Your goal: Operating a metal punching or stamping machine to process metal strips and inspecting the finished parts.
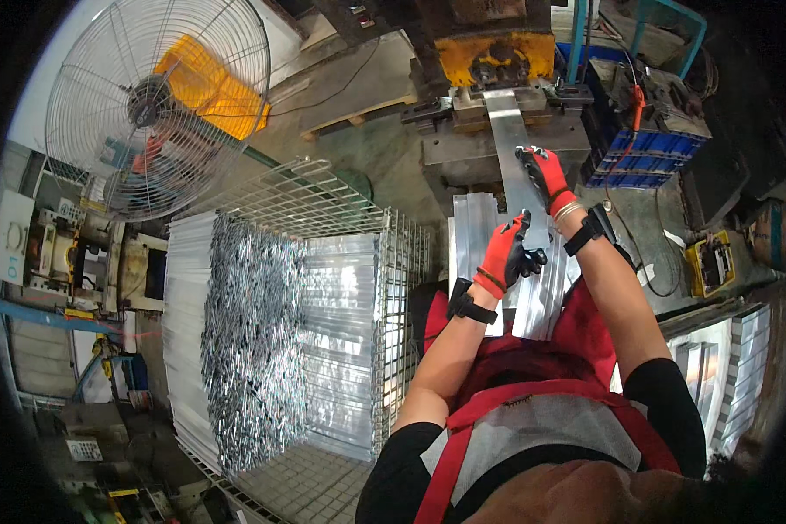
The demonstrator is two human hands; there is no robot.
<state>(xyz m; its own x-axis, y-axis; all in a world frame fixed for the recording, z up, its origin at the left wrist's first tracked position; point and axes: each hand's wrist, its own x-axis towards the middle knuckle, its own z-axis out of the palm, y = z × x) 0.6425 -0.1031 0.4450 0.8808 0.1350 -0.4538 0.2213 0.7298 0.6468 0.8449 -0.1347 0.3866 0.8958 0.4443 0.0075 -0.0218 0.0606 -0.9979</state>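
A long flat aluminium strip (508,131) runs from the press (496,61) toward me, its far end in the press's opening. My right hand (546,179), in a red glove with black fingertips, is closed on the strip's right edge. By the strip's near end is my left hand (508,255), gloved alike. Its thumb points up and its fingers are spread apart, with nothing seen gripped in them. Beneath and beside the hands lie more aluminium strips (474,227), reaching to my lap (541,341).
To my left stands a wire cage (402,288) filled with stacked metal strips (253,341). A large fan (153,105) is beyond it. Blue crates (642,157) stand right of the press, and a yellow bin (712,262) sits at the right. A wooden pallet (358,83) lies far left of the press.
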